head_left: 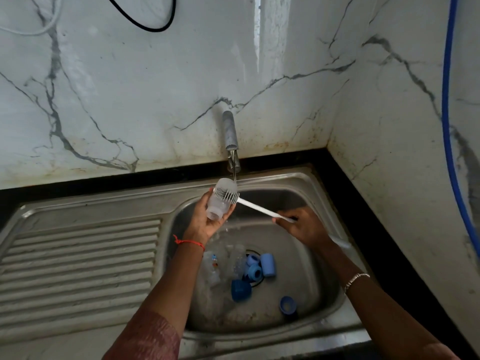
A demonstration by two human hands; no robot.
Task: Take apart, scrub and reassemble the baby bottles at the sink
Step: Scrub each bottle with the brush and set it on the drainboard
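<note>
While water runs from the tap [230,133] in the middle of the frame, you hold a clear bottle [220,201] just under the stream, above the far side of the sink [324,326]. Your left hand [206,222] cups it from below, fingers curled round its body. The open neck tilts down toward you and the base points up by the spout. Your right hand [302,227], right of centre, has its fingers closed round the white handle of the brush [259,210]. The bristle head lies across the outside of the bottle near its base, not in the neck.

This looks like the scrubbing step on one bottle, with plenty left to do. Other clear bottles [211,267] lie in the bottom of the basin, lower centre, next to loose blue caps and rings [241,290].

To scrub well, roll the bottle in your left fingers so the bristles pass all the way round rather than over one strip. The plastic is probably slippery when wet, so grip near the shoulder, where the narrowing gives your fingers a stop. Slide your right hand up the handle toward the head, as a long lever is likely to wobble and flick water. Next, feed the bristles through the neck, twist them, and push into the corner of the base, where residue tends to sit. Keep the neck pointing down so dirty water drains out.
</note>
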